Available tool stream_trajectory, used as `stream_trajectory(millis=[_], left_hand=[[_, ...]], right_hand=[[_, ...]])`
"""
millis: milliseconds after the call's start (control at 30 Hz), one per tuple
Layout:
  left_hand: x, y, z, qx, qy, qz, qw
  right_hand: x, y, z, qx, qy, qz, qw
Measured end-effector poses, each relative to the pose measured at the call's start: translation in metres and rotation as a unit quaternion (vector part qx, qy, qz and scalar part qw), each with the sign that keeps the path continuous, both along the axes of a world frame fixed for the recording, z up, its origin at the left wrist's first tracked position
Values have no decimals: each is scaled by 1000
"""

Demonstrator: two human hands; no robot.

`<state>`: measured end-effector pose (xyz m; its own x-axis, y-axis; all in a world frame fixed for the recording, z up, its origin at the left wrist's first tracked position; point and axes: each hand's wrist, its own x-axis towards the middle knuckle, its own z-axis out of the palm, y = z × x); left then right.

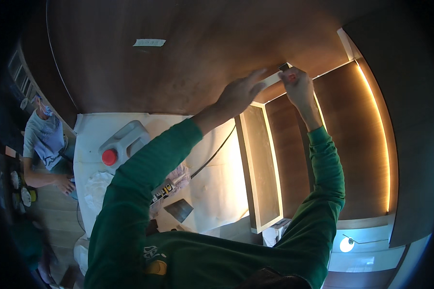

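Note:
Both my arms, in green sleeves, reach up to a dark wood panel [197,53]. My right hand [299,89] is closed around a small tool [284,67] with a dark flat end; a bit of red shows between the fingers. Its end is against or very near a pale strip [271,80] along the panel's edge. Slightly blurred, my left hand [237,98] lies beside the strip with its fingers stretched out and apart. I cannot tell whether it touches the strip or the panel.
Lit shelves [349,135] stand at right, with a pale-framed panel [260,164] jutting out. Below left, a white-covered surface [217,192] bears a grey jug [125,139] with a red cap, a tube [163,191], a dark flat plate [179,210] and a cable [217,150]. A person [46,139] is at far left.

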<state>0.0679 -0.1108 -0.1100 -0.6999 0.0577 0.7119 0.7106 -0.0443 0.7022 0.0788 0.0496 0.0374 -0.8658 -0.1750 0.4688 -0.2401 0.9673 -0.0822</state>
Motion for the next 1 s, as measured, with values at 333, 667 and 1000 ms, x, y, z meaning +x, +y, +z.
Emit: stream_trajectory(millis=[333, 667, 1000], left_hand=[[-43, 45, 3, -86, 6, -67, 994], [-49, 83, -3, -149, 37, 115, 981], [-73, 72, 1, -165, 36, 55, 984]], right_hand=[[-45, 43, -6, 97, 82, -64, 990], [-59, 39, -5, 104, 74, -64, 990], [-61, 40, -3, 91, 61, -90, 990]])
